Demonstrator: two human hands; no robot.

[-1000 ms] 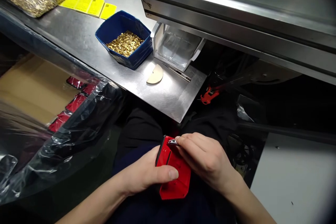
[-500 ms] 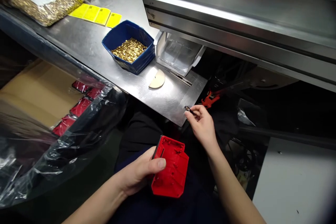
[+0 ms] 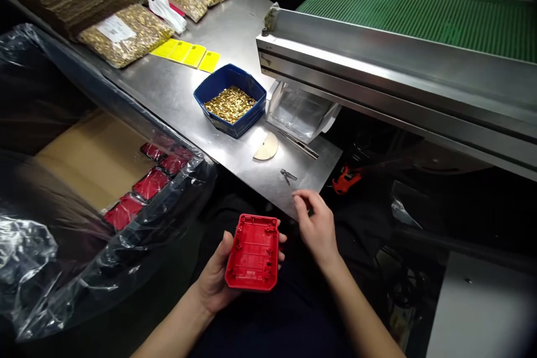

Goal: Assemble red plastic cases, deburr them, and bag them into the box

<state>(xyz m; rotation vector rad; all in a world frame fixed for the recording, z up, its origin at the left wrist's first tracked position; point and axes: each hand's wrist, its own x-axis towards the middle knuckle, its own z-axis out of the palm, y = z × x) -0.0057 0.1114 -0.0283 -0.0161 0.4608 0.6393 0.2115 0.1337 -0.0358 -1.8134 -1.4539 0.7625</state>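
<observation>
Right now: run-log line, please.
left hand: holding red shell, open side up | right hand: no object visible, near steel bench edge | small metal tool: on bench | blue bin: on bench, gold parts inside

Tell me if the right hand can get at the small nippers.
Likely yes: the right hand looks empty and close by, and the small nippers lie uncovered on the metal table, with nothing visible in between.

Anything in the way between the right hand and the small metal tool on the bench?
Nothing visible. The right hand's fingertips are just short of the small metal tool. The beige disc lies beyond it, and the red housing is off in the left hand.
</observation>
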